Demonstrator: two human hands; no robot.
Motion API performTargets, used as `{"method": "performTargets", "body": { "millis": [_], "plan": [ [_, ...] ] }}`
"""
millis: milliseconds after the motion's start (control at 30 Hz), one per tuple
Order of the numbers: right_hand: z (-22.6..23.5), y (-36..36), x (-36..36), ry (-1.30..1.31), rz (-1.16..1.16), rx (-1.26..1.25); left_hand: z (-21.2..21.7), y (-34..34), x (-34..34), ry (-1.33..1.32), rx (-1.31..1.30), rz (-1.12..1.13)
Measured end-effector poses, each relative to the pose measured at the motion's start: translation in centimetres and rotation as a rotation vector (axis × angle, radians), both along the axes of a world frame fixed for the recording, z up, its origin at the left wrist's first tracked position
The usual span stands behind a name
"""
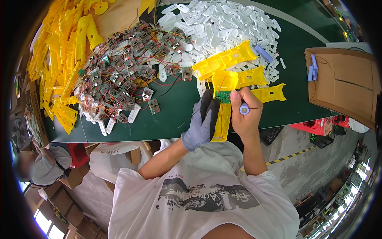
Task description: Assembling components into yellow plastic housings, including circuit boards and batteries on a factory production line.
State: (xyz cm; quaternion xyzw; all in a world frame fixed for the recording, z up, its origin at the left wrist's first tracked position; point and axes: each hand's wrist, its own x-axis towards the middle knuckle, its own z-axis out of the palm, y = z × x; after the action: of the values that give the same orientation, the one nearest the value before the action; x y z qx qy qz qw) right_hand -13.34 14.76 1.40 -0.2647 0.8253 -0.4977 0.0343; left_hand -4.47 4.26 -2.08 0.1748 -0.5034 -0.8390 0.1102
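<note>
My left hand (201, 119), in a grey glove with dark fingers, is closed around a long yellow plastic housing (223, 123). A small green circuit board (223, 96) lies at the housing's middle, with thin wires near it. My bare right hand (247, 115) is closed, its thumb tip beside the board. A purple battery cell (244, 108) is held end-on in its fingers, with a dark wire running off to the right. Just beyond my hands lie more yellow housings (223, 60), and another purple cell (263, 53) rests beside them.
White plastic parts (223, 24) form a large heap at the back. Wired square modules (123, 75) are piled at the left, beside stacked yellow housings (59, 51). A cardboard box (344, 83) with purple cells stands right on the green table (179, 95). Another person (43, 167) sits far left.
</note>
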Motion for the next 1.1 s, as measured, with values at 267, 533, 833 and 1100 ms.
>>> {"method": "performTargets", "body": {
  "millis": [267,533,833,1100],
  "plan": [
    [1.6,0.3,-1.3,-0.186,-0.012,-0.161,0.9,0.2,-0.1,0.055,0.346,0.02],
    [1.5,4.5,-1.1,-0.433,-0.017,-0.346,3.7,0.2,-0.8,0.084,0.277,0.198],
    [1.1,4.5,0.5,0.0,0.148,-0.056,3.8,-0.7,0.7,0.076,0.133,0.116],
    [-0.2,6.3,0.2,0.086,0.189,-0.214,4.1,-3.1,1.5,0.035,0.079,0.028]
  ]
}}
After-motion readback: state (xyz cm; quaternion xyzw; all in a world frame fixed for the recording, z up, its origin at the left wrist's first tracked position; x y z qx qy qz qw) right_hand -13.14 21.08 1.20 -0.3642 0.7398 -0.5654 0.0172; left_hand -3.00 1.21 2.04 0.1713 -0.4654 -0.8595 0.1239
